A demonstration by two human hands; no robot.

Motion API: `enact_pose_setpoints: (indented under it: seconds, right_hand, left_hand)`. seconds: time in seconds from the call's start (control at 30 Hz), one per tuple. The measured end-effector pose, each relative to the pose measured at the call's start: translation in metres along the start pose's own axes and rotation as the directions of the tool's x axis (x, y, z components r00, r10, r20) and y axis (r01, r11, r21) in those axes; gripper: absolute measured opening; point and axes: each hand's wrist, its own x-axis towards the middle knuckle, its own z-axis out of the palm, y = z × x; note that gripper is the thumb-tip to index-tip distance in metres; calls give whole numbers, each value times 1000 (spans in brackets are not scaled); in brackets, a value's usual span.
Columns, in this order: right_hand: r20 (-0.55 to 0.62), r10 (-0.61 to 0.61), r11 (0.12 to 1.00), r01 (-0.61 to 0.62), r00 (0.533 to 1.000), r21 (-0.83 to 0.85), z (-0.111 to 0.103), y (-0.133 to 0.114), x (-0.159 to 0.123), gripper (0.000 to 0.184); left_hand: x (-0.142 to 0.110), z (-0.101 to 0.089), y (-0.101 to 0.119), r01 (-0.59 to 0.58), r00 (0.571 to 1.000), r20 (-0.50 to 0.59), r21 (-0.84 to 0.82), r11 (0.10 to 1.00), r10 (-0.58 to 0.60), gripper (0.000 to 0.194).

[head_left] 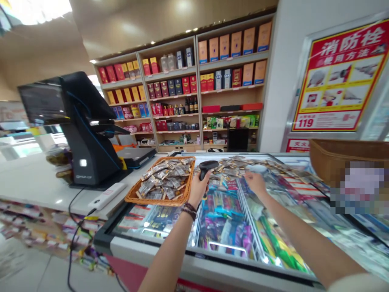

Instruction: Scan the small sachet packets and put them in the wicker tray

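My left hand is closed round the handle of a black barcode scanner, held upright over the glass lid of a chest freezer. A beaded bracelet sits on that wrist. My right hand reaches out over the freezer lid toward a spread of small silver packets and a pale round thing I cannot make out; its fingers curl down, and what they hold, if anything, is hidden.
An orange wicker tray of small packets lies left of the scanner. A black till terminal with cables stands on the white counter. A brown basket is at right, shelves of boxed goods behind.
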Motion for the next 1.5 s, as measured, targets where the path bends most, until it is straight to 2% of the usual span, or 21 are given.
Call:
enact_pose_setpoints:
  seconds: [0.07,0.17,0.3,0.4,0.5,0.6,0.73,0.8,0.87,1.0,1.1,1.33,1.5]
  right_hand:
    - [74,93,995,-89,993,-50,-1,1,-3,39]
    - [115,220,974,-211,969,-84,3,-13,-9,45]
    - [109,345,938,-339,932,-77,11,-38,-9,54]
    - [39,350,935,-347,936,-67,20,-46,-5,54]
    - [0,332,942,-332,943,-58,28,-44,-1,52]
    - [-6,303,953,-303,953,-13,35,-35,2,42]
    - [-54,230,954,-215,972,210,40,-20,1,32]
    - [-117,237,903,-174,964,392,41,-15,-3,35]
    - [-152,260,814,-132,954,565,42,-11,-8,42]
    - [-121,246,627,-63,962,776,40,-13,-22,62]
    - [-136,216,609,-25,967,793,37,-18,-32,68]
    - [-246,123,744,75,961,664,24,-31,-47,64]
    - [-296,95,784,112,950,611,20,-36,-49,62]
  left_hand:
    - [0,12,-14,37,999,21,29,999,-38,51]
    - [-1,22,-38,68,997,26,114,991,-72,48]
    - [-2,24,-63,85,995,30,158,984,-91,47]
    - [-2,20,-71,90,996,12,168,982,-93,48]
    - [-4,19,-72,78,997,11,199,977,-82,48]
    - [-7,20,-68,61,997,19,264,963,-69,48]
    - [-12,21,-60,2,999,44,344,939,-18,46]
    - [-14,21,-58,-7,999,49,349,937,-11,46]
    - [-14,21,-57,-7,999,52,325,946,-10,46]
    - [-14,21,-57,-50,999,33,296,954,42,46]
    - [-15,20,-57,-77,997,28,321,944,72,43]
    - [-19,20,-51,-103,992,105,343,934,71,41]
    - [-20,21,-49,-99,991,122,341,935,60,40]
